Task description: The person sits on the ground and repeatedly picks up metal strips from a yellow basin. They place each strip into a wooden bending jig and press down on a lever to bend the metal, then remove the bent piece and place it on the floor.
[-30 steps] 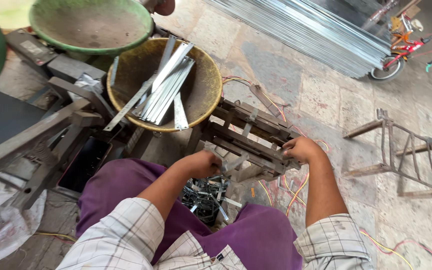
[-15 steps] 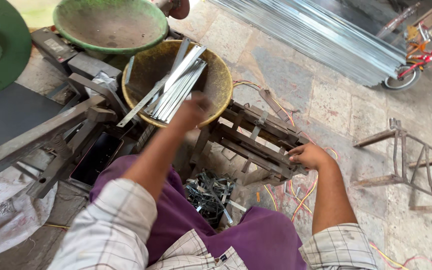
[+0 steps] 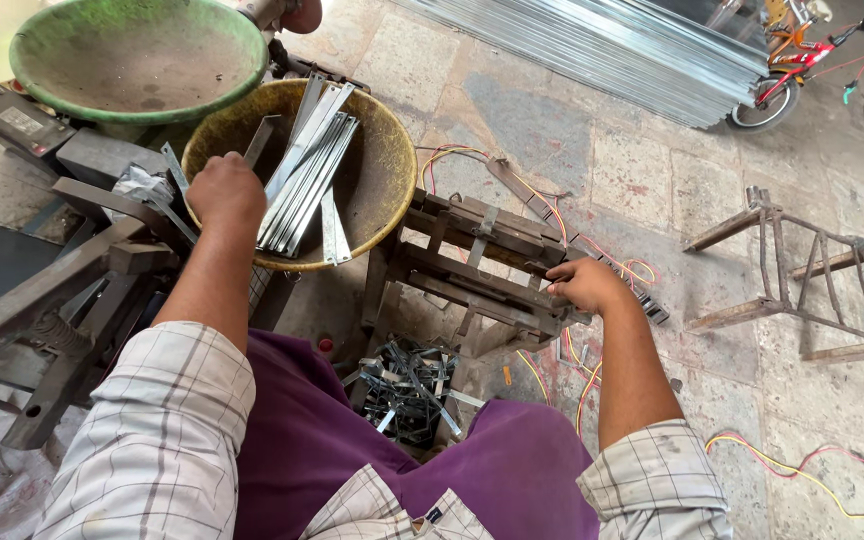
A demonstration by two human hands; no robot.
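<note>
Metal strips in yellow basin, left hand reaching

Metal strips (image 3: pixel 304 170) lie in the yellow basin (image 3: pixel 382 140); left hand (image 3: pixel 224 190) curled over basin rim, grip unclear. Right hand (image 3: pixel 584 285) grasps the metal press frame (image 3: pixel 482 260). Judged: fetching a strip; next needs a clean single pick. Green basin (image 3: pixel 132 60) behind, stone floor (image 3: pixel 552 130), scrap pile (image 3: pixel 407 385) below

Workshop floor clutter

A green basin (image 3: pixel 137 60) sat up top, long metal sheets (image 3: pixel 602 50) beside a small bicycle (image 3: pixel 792 70), rusty frame (image 3: pixel 812 280) on stone paving.
</note>
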